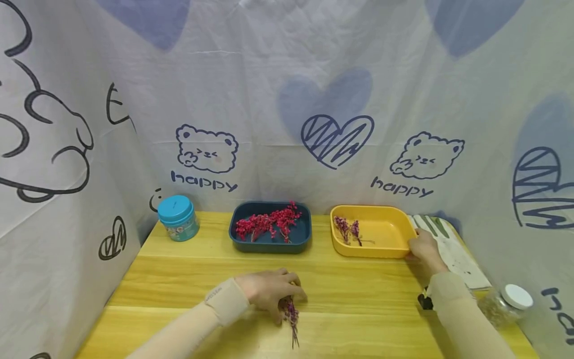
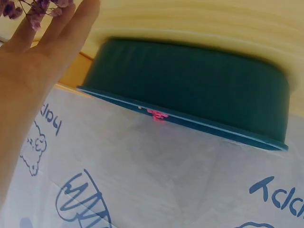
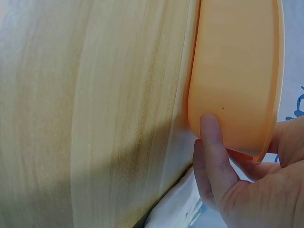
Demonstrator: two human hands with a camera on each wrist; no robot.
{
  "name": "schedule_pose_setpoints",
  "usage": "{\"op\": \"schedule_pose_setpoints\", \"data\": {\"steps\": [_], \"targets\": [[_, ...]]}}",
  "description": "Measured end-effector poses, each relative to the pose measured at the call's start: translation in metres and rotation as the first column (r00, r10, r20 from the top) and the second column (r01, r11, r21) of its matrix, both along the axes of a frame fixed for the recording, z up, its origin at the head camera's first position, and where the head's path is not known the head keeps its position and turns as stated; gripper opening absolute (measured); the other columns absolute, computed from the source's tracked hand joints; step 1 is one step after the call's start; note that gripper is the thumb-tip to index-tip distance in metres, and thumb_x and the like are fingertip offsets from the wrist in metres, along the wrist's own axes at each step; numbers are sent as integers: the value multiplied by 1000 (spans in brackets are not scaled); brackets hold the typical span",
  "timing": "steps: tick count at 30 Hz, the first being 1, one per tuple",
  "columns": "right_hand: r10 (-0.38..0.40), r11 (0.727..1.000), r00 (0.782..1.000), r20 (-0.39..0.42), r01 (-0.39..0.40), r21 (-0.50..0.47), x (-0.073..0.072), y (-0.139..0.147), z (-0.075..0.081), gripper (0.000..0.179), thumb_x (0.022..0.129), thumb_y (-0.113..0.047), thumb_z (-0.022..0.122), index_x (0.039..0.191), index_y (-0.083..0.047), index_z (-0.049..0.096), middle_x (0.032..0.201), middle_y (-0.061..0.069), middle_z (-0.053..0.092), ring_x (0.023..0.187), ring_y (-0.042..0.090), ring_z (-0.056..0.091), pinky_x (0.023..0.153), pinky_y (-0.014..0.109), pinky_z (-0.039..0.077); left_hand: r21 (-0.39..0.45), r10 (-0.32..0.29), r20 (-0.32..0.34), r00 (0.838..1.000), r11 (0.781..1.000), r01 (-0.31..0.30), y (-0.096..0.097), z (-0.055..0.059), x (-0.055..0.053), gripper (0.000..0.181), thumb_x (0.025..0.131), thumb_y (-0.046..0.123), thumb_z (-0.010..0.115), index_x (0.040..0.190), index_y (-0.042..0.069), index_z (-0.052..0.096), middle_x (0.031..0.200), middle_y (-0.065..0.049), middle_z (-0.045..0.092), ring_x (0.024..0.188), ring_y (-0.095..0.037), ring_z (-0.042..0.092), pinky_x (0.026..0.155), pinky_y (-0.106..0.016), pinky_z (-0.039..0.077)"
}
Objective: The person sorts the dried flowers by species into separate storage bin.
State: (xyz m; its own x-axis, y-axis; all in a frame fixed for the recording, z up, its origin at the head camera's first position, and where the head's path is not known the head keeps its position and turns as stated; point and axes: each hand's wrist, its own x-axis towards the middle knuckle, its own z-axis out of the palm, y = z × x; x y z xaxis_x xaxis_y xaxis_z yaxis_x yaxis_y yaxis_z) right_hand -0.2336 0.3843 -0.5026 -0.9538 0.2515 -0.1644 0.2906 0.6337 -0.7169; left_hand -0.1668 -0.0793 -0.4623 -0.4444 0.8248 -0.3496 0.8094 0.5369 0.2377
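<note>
My left hand [image 1: 270, 290] is low over the middle of the table, pinching a small bunch of purple dried flowers [image 1: 291, 314] whose stems point toward me. Those blooms [image 2: 37, 10] also show at the fingers in the left wrist view. My right hand [image 1: 425, 248] grips the right end of a yellow tray [image 1: 381, 253], fingers against its outer wall and thumb by the rim. Inside that tray, at its left, lie several purple sprigs [image 1: 343, 228]. A dark blue tray [image 1: 270, 247] stands left of it, holding red dried flowers [image 1: 269, 222].
At the back left stands a jar with a blue lid [image 1: 176, 212]. A white cloth with green leaf shapes [image 1: 453, 249] lies along the right edge. Near my right forearm are a clear jar with a white lid [image 1: 506, 304] and a small black object [image 1: 425, 301].
</note>
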Motion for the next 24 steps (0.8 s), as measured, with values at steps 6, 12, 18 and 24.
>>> {"op": "schedule_pose_setpoints", "data": {"steps": [6,12,18,24], "targets": [[-11,1000,1000,12,11,3,-1,0,0,53,86,0,44,136,19,48,124,42,57,77,28,69,57,32,65,3,5,-40,999,1000,-5,0,-4,7,63,78,14,87,133,38,68,137,10,57,118,-9,51,91,-21,53],[-30,999,999,35,31,-38,-2,0,0,55,88,0,43,140,18,45,128,41,54,71,21,68,59,33,66,30,34,-95,995,999,-32,2,-8,8,52,81,8,86,124,34,72,125,10,61,107,-6,54,91,-18,54],[-40,996,998,52,44,-76,-2,-1,0,56,89,0,43,143,17,43,131,41,52,66,16,66,59,34,66,5,29,-141,990,1000,-28,4,-11,7,44,83,9,85,117,33,72,123,8,60,104,-6,54,88,-16,53],[-40,997,998,54,44,-70,-1,-2,2,56,89,0,43,142,18,44,129,41,53,68,18,67,59,34,66,46,24,-160,987,999,-17,6,-10,3,30,86,9,83,105,29,70,106,8,57,90,-5,49,79,-14,49]]}}
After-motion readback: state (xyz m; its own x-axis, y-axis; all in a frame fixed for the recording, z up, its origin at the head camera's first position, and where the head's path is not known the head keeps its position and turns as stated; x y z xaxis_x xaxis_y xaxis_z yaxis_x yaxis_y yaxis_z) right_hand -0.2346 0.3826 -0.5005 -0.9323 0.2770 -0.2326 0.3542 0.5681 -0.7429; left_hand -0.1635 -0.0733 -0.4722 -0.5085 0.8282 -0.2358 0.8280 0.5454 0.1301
